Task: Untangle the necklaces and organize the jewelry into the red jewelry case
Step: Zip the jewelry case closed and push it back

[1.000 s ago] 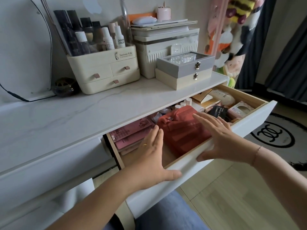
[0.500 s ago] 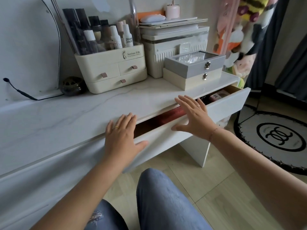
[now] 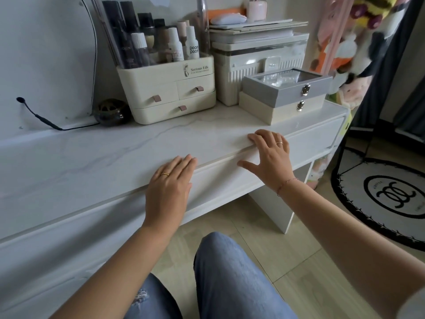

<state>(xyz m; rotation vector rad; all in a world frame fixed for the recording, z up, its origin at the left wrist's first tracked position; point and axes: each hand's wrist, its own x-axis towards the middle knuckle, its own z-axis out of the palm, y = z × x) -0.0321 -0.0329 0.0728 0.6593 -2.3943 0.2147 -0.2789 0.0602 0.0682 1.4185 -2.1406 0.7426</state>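
Your knees in blue jeans (image 3: pixel 230 279) sit nearest, over pale floor tiles (image 3: pixel 287 261). Your left hand (image 3: pixel 169 189) lies flat, fingers spread and holding nothing, pressed on the white drawer front (image 3: pixel 218 180) at the tabletop's edge. Your right hand (image 3: pixel 268 157) is likewise open and empty, fingertips on the edge of the marble-patterned tabletop (image 3: pixel 115 157), palm against the drawer front. The drawer sits flush and closed. The red jewelry case is nowhere visible. Farther back stand a cream cosmetic organiser (image 3: pixel 170 93) full of bottles, a dark round ornament (image 3: pixel 112 111) to its left, and a grey box (image 3: pixel 287 87) stacked on a cream box (image 3: pixel 282 109). To your right lies a round black-and-white rug (image 3: pixel 386 199).
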